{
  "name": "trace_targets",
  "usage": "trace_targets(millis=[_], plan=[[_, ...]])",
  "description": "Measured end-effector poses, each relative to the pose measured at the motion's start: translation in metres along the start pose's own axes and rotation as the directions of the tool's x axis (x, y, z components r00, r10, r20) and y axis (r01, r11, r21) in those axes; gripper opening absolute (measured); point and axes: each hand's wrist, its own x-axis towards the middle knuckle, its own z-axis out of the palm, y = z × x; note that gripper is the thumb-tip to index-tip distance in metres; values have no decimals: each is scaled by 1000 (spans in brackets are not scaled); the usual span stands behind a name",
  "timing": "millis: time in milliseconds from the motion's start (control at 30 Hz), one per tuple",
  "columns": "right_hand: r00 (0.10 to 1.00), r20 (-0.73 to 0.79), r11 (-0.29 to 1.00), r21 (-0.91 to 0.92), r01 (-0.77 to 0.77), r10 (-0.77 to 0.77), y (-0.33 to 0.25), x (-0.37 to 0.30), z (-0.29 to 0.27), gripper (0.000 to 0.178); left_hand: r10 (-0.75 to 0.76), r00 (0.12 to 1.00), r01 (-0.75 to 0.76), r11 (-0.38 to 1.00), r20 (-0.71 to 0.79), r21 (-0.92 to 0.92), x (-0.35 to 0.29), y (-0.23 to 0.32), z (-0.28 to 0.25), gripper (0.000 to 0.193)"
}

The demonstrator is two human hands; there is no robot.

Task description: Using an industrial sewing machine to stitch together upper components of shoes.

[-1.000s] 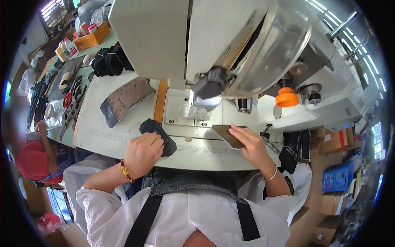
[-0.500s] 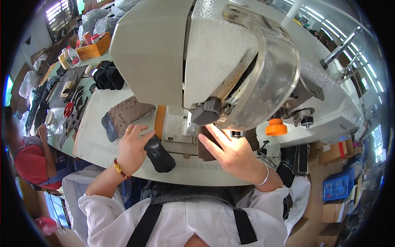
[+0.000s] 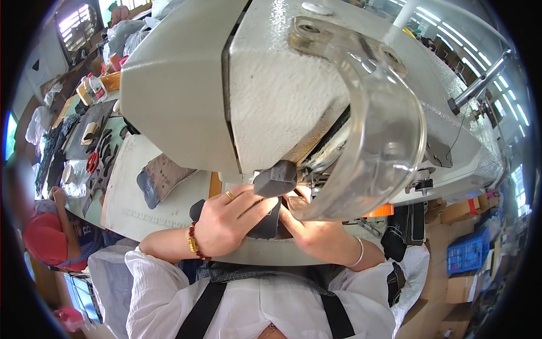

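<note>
I sit at a white industrial sewing machine (image 3: 288, 73), and both my hands meet in front of its needle area. My left hand (image 3: 223, 226) is closed, its fingers bent over a dark grey flat piece of material (image 3: 266, 226). From the right, my right hand (image 3: 322, 234) pinches the same piece near its edge; some of its fingertips disappear behind the clear guard (image 3: 389, 130). A dark grey foam block (image 3: 275, 179) on the machine hides the needle. Beside my left hand the rounded end of a black piece (image 3: 196, 210) shows.
A brown and dark blue piece (image 3: 164, 179) lies on the table at left. On the side table are red-handled scissors (image 3: 92, 162), dark strips and bottles (image 3: 96, 86). A person in red (image 3: 48, 237) sits at far left. A blue crate (image 3: 467, 251) stands at right.
My left hand has moved right from the black piece to the needle area. My right hand has drawn slightly nearer and right. The view has shifted, with the machine head now filling more of it.
</note>
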Motion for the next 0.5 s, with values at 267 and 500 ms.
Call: trace_targets(millis=[267, 500], plan=[[957, 184, 935, -234, 265, -225, 17, -18, 12, 59, -157, 987, 130, 916, -40, -380, -13, -44, 42, 38], [944, 95, 794, -518, 318, -316, 16, -3, -4, 51, 279, 940, -242, 951, -198, 190, 6, -25, 8, 22]])
